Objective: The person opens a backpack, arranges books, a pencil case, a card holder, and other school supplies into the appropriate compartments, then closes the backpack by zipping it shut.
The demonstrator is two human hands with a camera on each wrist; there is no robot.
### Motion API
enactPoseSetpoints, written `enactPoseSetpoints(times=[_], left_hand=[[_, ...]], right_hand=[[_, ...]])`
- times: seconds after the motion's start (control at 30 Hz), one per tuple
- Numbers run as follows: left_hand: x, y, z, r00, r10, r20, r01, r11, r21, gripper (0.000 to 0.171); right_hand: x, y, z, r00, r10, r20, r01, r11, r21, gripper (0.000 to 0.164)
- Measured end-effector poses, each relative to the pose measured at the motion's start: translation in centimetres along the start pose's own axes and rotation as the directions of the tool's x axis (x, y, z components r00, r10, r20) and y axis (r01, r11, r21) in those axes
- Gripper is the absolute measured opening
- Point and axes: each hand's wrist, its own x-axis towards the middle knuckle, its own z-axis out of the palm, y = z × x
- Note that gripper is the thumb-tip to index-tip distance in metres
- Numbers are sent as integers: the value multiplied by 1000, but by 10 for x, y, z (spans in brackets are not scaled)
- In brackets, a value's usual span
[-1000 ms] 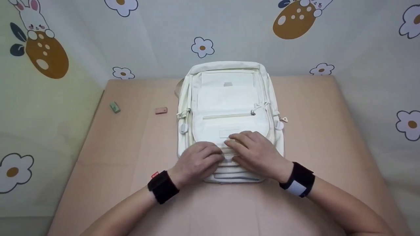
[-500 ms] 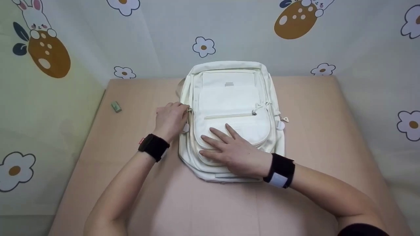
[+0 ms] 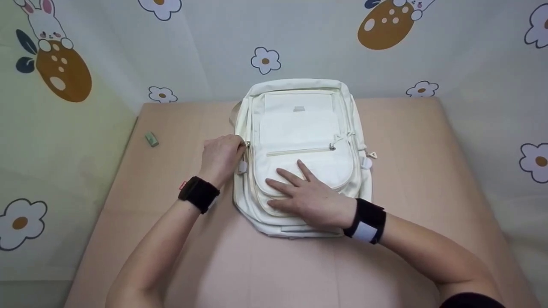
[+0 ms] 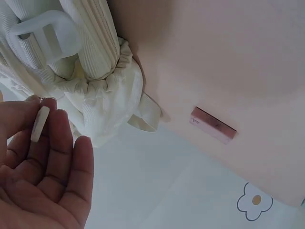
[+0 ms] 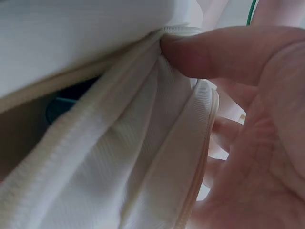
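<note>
A cream backpack (image 3: pixel 299 128) lies front side up on the table. At its left side, my left hand (image 3: pixel 220 156) pinches a zipper pull (image 4: pixel 40 124) between thumb and fingertips, the other fingers loosely bent. My right hand (image 3: pixel 310 201) rests with spread, straight fingers across the lower front pockets. In the right wrist view its thumb (image 5: pixel 209 52) lies against a zipper edge (image 5: pixel 90 119). That zipper is parted, and something dark with a teal edge (image 5: pixel 59 107) shows inside the gap.
A small pink block (image 4: pixel 213 125) lies left of the backpack, mostly hidden by my left hand in the head view. Farther left is a small green block (image 3: pixel 151 139). Patterned cloth walls (image 3: pixel 214 47) stand behind and beside the table (image 3: pixel 406 171).
Both hands were together at the backpack's lower front. My left hand moved up and left to the side zipper pull; my right hand spread over the front pockets. Little differs over the last half second.
</note>
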Motion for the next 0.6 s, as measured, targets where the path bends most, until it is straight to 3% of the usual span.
enactPoseSetpoints(times=[0.33, 0.6], left_hand=[[-7, 1, -4, 996, 67, -56, -67, 998, 3, 10], [-22, 14, -16, 997, 37, 72, -36, 999, -14, 12]], right_hand=[[-1, 0, 2, 1000, 0, -3, 0, 1000, -5, 50], [-1, 0, 1, 1000, 0, -8, 0, 1000, 4, 50]])
